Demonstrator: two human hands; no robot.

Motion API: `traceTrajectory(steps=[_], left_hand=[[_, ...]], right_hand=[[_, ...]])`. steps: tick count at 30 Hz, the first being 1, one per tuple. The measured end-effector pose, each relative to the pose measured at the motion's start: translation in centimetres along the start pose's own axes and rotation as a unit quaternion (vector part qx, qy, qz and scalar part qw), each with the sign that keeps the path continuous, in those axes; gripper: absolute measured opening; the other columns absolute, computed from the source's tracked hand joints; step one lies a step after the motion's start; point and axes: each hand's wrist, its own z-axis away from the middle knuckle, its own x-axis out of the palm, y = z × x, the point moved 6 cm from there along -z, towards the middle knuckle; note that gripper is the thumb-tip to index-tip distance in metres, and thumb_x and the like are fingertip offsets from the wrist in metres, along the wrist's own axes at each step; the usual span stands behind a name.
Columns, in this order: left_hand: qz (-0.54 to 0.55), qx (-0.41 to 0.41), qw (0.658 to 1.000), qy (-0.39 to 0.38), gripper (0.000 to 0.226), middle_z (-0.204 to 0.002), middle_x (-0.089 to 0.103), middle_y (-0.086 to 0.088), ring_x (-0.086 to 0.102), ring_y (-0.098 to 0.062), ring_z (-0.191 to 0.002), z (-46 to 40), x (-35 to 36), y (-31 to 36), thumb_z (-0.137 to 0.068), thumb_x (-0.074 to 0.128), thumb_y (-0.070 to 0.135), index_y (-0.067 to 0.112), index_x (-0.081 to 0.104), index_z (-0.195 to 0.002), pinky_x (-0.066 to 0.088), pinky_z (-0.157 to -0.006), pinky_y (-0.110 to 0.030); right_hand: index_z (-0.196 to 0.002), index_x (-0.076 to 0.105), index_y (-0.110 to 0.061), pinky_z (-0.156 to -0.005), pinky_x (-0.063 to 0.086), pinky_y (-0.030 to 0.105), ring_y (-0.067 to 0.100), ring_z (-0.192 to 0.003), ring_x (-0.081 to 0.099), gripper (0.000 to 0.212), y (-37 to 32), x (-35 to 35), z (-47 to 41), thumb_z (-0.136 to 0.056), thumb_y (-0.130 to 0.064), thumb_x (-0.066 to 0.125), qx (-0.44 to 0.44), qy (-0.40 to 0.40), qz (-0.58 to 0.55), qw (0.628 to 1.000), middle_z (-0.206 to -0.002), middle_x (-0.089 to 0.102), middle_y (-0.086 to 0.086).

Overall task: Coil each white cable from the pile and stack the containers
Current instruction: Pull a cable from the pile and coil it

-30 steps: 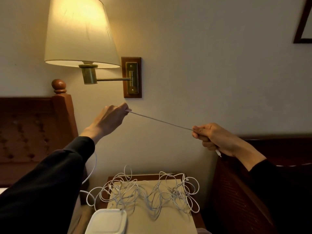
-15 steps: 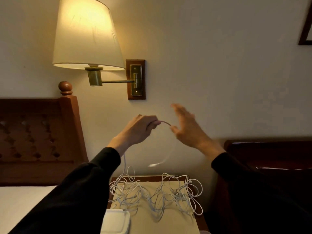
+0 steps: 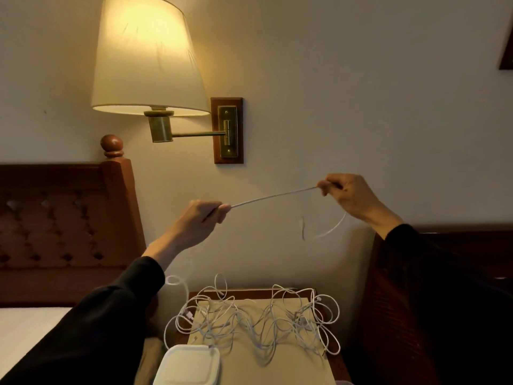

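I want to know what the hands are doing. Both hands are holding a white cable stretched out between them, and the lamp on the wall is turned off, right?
Not quite. The head view shows the lamp is on, glowing yellow. The left hand and right hand do hold the white cable stretched between them.

Dim, warm lamp (image 3: 147, 54) glow — motion-blurred

Matt cloth lampshade (image 3: 147, 54), brassy metal arm (image 3: 198, 133), glossy wood headboard (image 3: 63, 218), seemingly plastic container (image 3: 191, 365).
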Motion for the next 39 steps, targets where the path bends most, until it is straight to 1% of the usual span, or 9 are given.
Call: traceTrajectory(steps=[4,6,12,21,25,29,32,34,39], left_hand=[[0.073,-0.090,0.990,0.080,0.038,-0.058,0.040,0.009,0.034,-0.006,-0.051,-3.0,0.9,1.6,-0.103,0.041,0.029,0.011,0.048,-0.070,0.029,-0.052,-0.028],[0.116,-0.143,0.979,0.090,0.033,-0.059,0.040,0.009,0.034,-0.007,-0.052,-4.9,2.0,2.3,-0.104,0.038,0.026,0.017,0.048,-0.073,0.029,-0.052,-0.027],[0.358,-0.213,0.903,0.103,0.027,-0.061,0.038,0.002,0.033,-0.011,-0.053,-7.3,2.9,4.9,-0.104,0.031,0.017,0.013,0.048,-0.084,0.028,-0.050,-0.026],[0.583,-0.166,0.775,0.181,0.028,-0.058,0.034,0.001,0.033,-0.012,-0.052,-8.7,-0.5,6.1,-0.103,0.032,0.013,0.012,0.049,-0.080,0.033,-0.053,-0.027],[0.385,-0.309,0.845,0.206,0.020,-0.068,0.054,-0.004,0.056,-0.017,-0.064,-6.7,-1.2,1.4,-0.101,0.044,0.015,0.010,0.055,-0.085,0.053,-0.064,-0.030],[-0.032,-0.448,0.894,-0.005,0.032,-0.075,0.068,-0.005,0.063,-0.016,-0.062,-2.5,-0.1,-2.1,-0.093,0.059,0.038,0.009,0.066,-0.083,0.049,-0.051,-0.026],[-0.133,-0.209,0.958,0.143,0.020,-0.088,0.062,0.001,0.060,-0.016,-0.070,-3.2,-0.3,0.7,-0.096,0.058,0.026,0.007,0.065,-0.096,0.042,-0.060,-0.019],[-0.053,-0.067,0.991,0.105,0.022,-0.101,0.053,0.006,0.057,-0.005,-0.063,-4.0,1.2,3.7,-0.099,0.052,0.015,0.011,0.057,-0.120,0.041,-0.057,-0.009],[-0.013,-0.001,1.000,0.019,0.018,-0.076,0.058,0.003,0.053,0.001,-0.056,-4.7,3.5,4.8,-0.100,0.048,0.010,0.010,0.064,-0.091,0.037,-0.055,-0.011]], right_hand=[[-0.120,0.062,-0.014,-0.094,0.042,0.043,0.033,-0.113,0.051,0.033,-0.3,2.4,0.6,-0.088,-0.019,0.066,0.056,0.120,0.131,0.982,-0.123,0.049,0.014],[-0.118,0.059,-0.009,-0.094,0.046,0.049,0.034,-0.109,0.052,0.034,-3.7,4.2,2.0,-0.085,-0.014,0.063,-0.007,0.190,0.088,0.978,-0.120,0.051,0.015],[-0.147,0.034,-0.016,-0.106,0.034,0.033,0.022,-0.135,0.043,0.057,-7.2,14.4,4.1,-0.097,-0.032,0.057,0.088,-0.141,-0.123,0.978,-0.151,0.042,0.005],[-0.104,0.061,-0.007,-0.093,0.050,0.028,0.020,-0.099,0.066,0.024,-7.8,17.3,3.5,-0.104,-0.023,0.043,0.105,-0.195,-0.300,0.928,-0.101,0.069,0.010],[-0.083,0.054,-0.017,-0.055,0.045,0.029,0.008,-0.052,0.044,0.031,-4.9,13.7,2.7,-0.105,-0.029,0.037,0.112,-0.079,-0.345,0.929,-0.062,0.043,-0.004],[-0.078,0.055,-0.022,-0.052,0.031,0.024,0.007,-0.051,0.037,0.033,-4.0,9.7,1.2,-0.105,-0.031,0.039,0.040,-0.024,-0.147,0.988,-0.058,0.044,-0.010],[-0.078,0.054,-0.021,-0.054,0.032,0.023,0.007,-0.057,0.045,0.032,-5.6,8.4,0.0,-0.105,-0.032,0.039,-0.018,-0.045,-0.017,0.999,-0.062,0.049,-0.011],[-0.078,0.053,-0.023,-0.056,0.035,0.026,0.009,-0.061,0.047,0.033,-6.6,8.4,-0.5,-0.105,-0.033,0.037,-0.041,-0.059,0.039,0.997,-0.066,0.051,-0.011],[-0.087,0.060,-0.018,-0.065,0.045,0.027,0.009,-0.071,0.056,0.034,-7.3,8.6,0.0,-0.105,-0.032,0.035,-0.048,-0.097,0.037,0.993,-0.077,0.061,-0.006]])
